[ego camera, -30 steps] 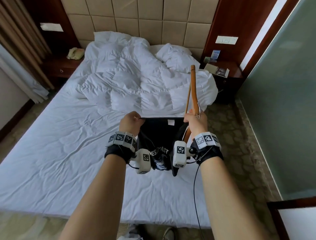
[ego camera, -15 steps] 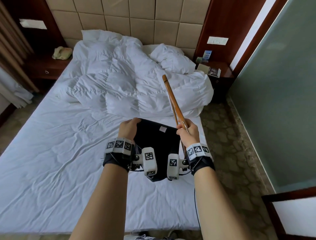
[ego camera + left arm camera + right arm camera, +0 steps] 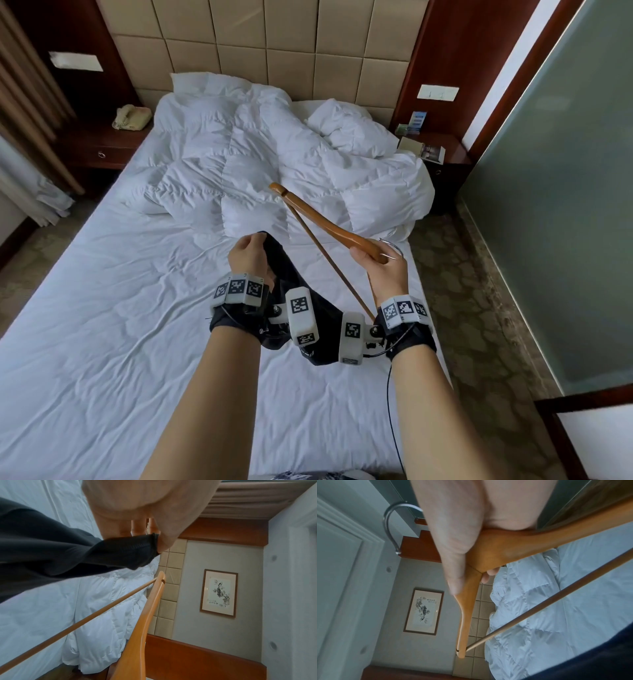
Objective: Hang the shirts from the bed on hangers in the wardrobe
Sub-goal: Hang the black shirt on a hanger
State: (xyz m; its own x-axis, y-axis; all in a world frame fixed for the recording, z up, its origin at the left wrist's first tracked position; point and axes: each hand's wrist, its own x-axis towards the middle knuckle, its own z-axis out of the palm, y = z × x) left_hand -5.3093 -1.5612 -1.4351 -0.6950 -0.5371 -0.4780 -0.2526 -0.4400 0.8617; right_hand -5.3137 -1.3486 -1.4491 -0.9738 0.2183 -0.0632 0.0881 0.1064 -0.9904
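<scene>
A black shirt (image 3: pixel 298 274) hangs over the bed (image 3: pixel 102 308) from my left hand (image 3: pixel 247 251), which grips its neck edge; the cloth (image 3: pixel 51 555) drapes down past my wrists. My right hand (image 3: pixel 380 260) holds a wooden hanger (image 3: pixel 329 222) at its middle, by the metal hook (image 3: pixel 392 245). The hanger (image 3: pixel 467 601) is tilted, one arm pointing up and left toward the duvet, its bar (image 3: pixel 77 623) running down between my wrists. The hanger's tip is apart from the shirt's neck opening. The hanger's other arm is hidden behind my right wrist.
A rumpled white duvet (image 3: pixel 274 164) and pillows cover the bed's far half. Nightstands flank the headboard: one with a phone (image 3: pixel 132 117) at left, one with booklets (image 3: pixel 428 150) at right. A frosted glass wall (image 3: pixel 565 188) stands at right beside patterned floor.
My right hand has let go of the shirt's collar and swung the hanger down to the left. The shirt now hangs from my left hand alone, narrower. My view shifted right.
</scene>
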